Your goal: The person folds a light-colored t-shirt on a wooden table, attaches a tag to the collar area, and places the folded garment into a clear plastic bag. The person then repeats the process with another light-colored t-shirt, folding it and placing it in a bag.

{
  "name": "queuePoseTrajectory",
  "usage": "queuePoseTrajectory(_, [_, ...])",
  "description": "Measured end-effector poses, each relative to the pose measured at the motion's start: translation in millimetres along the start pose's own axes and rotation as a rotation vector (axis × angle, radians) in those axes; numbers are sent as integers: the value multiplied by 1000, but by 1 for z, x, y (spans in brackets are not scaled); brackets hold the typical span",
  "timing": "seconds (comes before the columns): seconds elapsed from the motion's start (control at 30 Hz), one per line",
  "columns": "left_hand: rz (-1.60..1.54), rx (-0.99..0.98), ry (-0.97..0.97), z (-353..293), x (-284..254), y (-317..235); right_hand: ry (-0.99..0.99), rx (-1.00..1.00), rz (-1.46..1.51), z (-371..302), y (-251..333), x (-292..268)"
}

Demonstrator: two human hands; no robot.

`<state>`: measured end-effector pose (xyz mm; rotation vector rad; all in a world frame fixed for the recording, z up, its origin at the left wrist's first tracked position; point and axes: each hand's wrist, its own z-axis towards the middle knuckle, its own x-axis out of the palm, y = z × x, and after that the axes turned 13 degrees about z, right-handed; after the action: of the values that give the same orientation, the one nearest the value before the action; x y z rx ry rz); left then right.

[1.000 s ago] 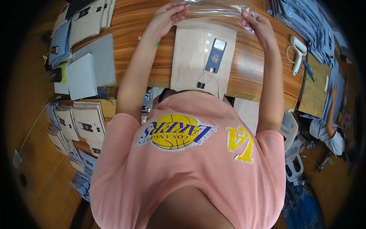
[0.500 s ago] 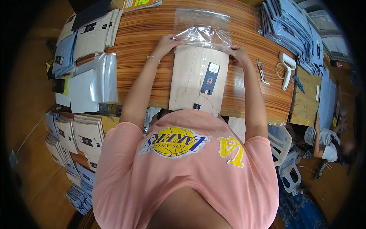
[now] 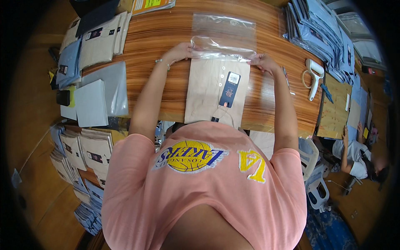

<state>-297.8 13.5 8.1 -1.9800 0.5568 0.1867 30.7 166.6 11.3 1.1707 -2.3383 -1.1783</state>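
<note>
A folded beige shirt (image 3: 203,93) lies on the table in front of me, its near end close to my body. Buttons run down it, and a dark blue hang tag (image 3: 229,89) on a string rests on top. At the shirt's far end is a clear plastic bag (image 3: 225,31), crumpled and shiny where it meets the cloth. My left hand (image 3: 180,52) pinches the plastic at its left edge. At the right edge my right hand (image 3: 266,63) grips the plastic too. How much of the shirt lies inside the plastic, I cannot tell.
Right of the shirt lie a white lint roller (image 3: 314,79) and a small thin tool (image 3: 286,75). Bagged blue shirts (image 3: 310,33) are piled at the far right. Beige shirts (image 3: 98,46) and white sheets (image 3: 91,102) are on the left. Another person (image 3: 352,154) works at the right.
Both hands have come slightly nearer to me with the plastic's gripped edge. The crumpled band of plastic looks flatter and sits lower over the shirt's far end.
</note>
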Motion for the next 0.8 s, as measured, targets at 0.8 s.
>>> queuePoseTrajectory(0.8, [-254,-259,122,-152,111,44,201,260,386,-139,-109,102])
